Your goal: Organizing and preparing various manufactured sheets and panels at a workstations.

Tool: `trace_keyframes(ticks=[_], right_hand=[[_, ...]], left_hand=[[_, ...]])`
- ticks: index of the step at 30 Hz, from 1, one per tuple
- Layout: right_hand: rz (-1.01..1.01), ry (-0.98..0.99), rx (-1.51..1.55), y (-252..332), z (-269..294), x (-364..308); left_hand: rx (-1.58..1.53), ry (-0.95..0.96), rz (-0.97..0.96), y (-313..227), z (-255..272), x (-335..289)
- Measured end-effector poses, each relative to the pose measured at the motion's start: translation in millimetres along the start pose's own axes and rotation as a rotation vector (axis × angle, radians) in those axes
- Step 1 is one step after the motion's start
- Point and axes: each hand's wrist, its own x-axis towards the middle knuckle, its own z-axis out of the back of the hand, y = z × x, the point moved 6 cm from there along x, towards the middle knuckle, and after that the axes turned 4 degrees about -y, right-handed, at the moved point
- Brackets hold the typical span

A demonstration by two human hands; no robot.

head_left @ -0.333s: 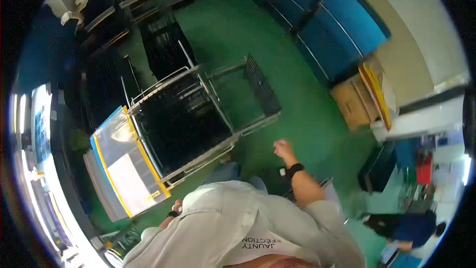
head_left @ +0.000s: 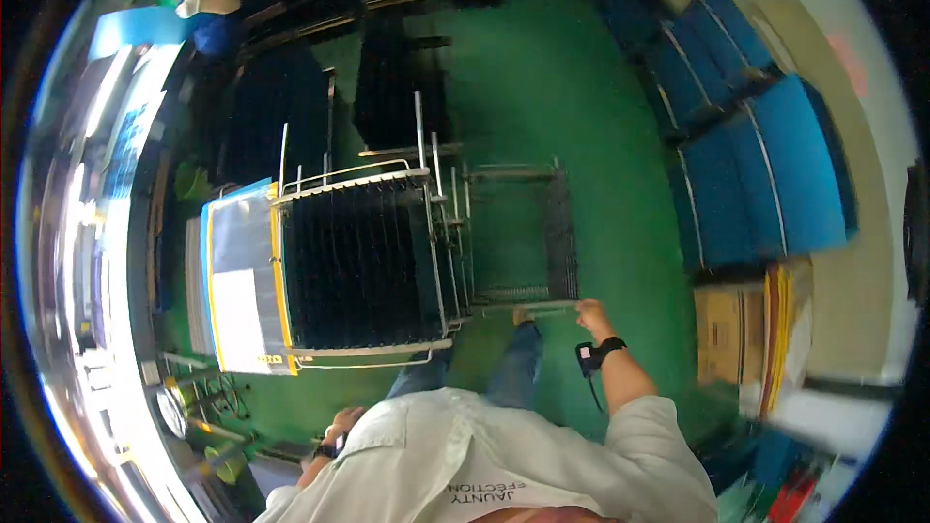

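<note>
Head: right fingers (head_left: 587, 309) curled at wire rack (head_left: 562, 242), grip unclear; left fingers (head_left: 349, 415) unclear; dark lettering (head_left: 497, 495) on shirt (head_left: 475, 441).

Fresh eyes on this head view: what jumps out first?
Probably the metal rack just left of mid-view, filled with dark sheets, with a yellow-edged panel along its left side. Next, the large blue items with pale strips at upper right. Then the right hand, at the near right corner of the wire frame right of the rack; whether it grips is unclear.
</note>
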Motion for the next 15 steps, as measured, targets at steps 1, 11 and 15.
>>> trace_keyframes(ticks=[1, 11, 15], right_hand=[[0.008, -0.043, 0.011, -19, 32, 40], [0.256, -0.192, -0.811, 31, 16, 253], [0.230, 0.083, -0.860, -22, -5, 303]], left_hand=[[-0.038, -0.004, 0.101, -13, -9, -18], [-0.329, 0.011, 0.977, -147, -161, -271], [-0.405, 0.068, 1.123, -189, -195, -301]])
